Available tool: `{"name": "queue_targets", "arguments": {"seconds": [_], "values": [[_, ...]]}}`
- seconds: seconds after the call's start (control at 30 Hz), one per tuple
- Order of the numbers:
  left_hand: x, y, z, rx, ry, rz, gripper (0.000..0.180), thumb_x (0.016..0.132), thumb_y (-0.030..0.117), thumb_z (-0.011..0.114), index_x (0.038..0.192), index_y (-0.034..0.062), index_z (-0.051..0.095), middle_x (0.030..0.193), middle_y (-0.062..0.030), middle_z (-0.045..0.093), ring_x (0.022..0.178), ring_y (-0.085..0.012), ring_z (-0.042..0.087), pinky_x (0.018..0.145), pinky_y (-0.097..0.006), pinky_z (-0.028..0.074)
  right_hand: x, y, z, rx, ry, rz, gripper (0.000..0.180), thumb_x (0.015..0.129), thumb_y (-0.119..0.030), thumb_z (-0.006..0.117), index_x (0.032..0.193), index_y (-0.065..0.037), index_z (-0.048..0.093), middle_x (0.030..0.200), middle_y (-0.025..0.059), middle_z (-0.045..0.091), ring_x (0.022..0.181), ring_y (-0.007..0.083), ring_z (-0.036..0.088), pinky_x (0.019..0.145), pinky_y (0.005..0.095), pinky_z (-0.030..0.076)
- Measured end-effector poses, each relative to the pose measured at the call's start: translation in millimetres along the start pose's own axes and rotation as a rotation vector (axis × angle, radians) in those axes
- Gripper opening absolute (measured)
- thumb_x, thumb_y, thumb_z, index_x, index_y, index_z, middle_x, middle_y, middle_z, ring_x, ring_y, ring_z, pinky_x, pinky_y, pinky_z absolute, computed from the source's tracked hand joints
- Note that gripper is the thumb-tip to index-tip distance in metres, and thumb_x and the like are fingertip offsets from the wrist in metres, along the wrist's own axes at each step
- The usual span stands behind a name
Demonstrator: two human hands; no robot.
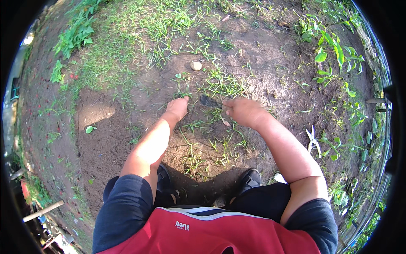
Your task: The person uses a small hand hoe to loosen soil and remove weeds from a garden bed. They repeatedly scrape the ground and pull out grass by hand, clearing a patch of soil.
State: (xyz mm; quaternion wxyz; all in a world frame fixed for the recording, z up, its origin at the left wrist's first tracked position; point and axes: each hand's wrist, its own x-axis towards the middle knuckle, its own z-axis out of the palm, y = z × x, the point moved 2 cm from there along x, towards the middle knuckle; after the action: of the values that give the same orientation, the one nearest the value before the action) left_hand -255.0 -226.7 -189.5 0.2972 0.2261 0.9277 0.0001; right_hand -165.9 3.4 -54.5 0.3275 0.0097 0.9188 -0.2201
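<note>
My right hand (pixel 245 111) is closed around a small hand tool with a dark flat blade (pixel 208 101), perhaps a trowel; its handle is hidden in my fist. The blade points left, low over the soil, just below a tuft of grass (pixel 222 82). Across a short gap, my left hand (pixel 178 108) reaches down to the ground with its fingers drawn together. Green blades show by its fingertips, but whatever is between them cannot be made out. Short weeds (pixel 194 161) grow between my hands and my shoes.
A pale stone (pixel 196 65) lies beyond my hands. Light-handled pruning shears (pixel 313 142) rest on the soil to the right. Leafy plants (pixel 332 48) stand at the far right, near a fence-like edge (pixel 382 127). Thicker grass (pixel 114 55) spreads at the far left.
</note>
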Motion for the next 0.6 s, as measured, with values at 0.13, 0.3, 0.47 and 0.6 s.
{"name": "queue_targets", "arguments": {"seconds": [0.13, 0.3, 0.47, 0.6], "values": [[-1, 9, 4, 0.031, 0.000, 0.046, 0.036, 0.083, 0.001, 0.045, 0.118, 0.0065, 0.047, 0.103, -0.0188, 0.063, 0.097, -0.0344, 0.061, 0.082, -0.044, 0.048, 15, -4, 19, -0.014, -0.017, -0.022, 0.030, 0.092, -0.024, 0.046, 0.115, -0.010, 0.058, 0.109, 0.0139, 0.063, 0.104, 0.0299, 0.060, 0.091, 0.0413, 0.047], [20, 6, 23, 0.049, 0.155, 0.080, 0.034, 0.086, 0.005, 0.041, 0.120, 0.0055, 0.046, 0.104, -0.0186, 0.062, 0.098, -0.0315, 0.061, 0.083, -0.042, 0.048, 19, -8, 44, 0.048, -0.045, -0.006, 0.032, 0.093, -0.022, 0.045, 0.122, -0.010, 0.051, 0.108, 0.0152, 0.063, 0.103, 0.0309, 0.060, 0.091, 0.0421, 0.046], [42, 8, 23, 0.143, 0.029, 0.002, 0.034, 0.090, 0.010, 0.039, 0.122, 0.0043, 0.047, 0.105, -0.0164, 0.062, 0.100, -0.0310, 0.061, 0.085, -0.042, 0.048, 17, 23, 78, 0.246, -0.079, 0.006, 0.041, 0.094, -0.025, 0.044, 0.133, -0.014, 0.042, 0.114, 0.0168, 0.061, 0.106, 0.0334, 0.057, 0.093, 0.0427, 0.044], [44, 15, 14, -0.001, -0.023, -0.091, 0.027, 0.092, 0.013, 0.039, 0.114, 0.0051, 0.053, 0.109, -0.0174, 0.062, 0.103, -0.0337, 0.059, 0.088, -0.044, 0.046, 16, 51, 99, 0.377, -0.088, -0.039, 0.049, 0.093, -0.028, 0.046, 0.140, -0.018, 0.033, 0.119, 0.0168, 0.058, 0.109, 0.0349, 0.055, 0.095, 0.0416, 0.042]]}}
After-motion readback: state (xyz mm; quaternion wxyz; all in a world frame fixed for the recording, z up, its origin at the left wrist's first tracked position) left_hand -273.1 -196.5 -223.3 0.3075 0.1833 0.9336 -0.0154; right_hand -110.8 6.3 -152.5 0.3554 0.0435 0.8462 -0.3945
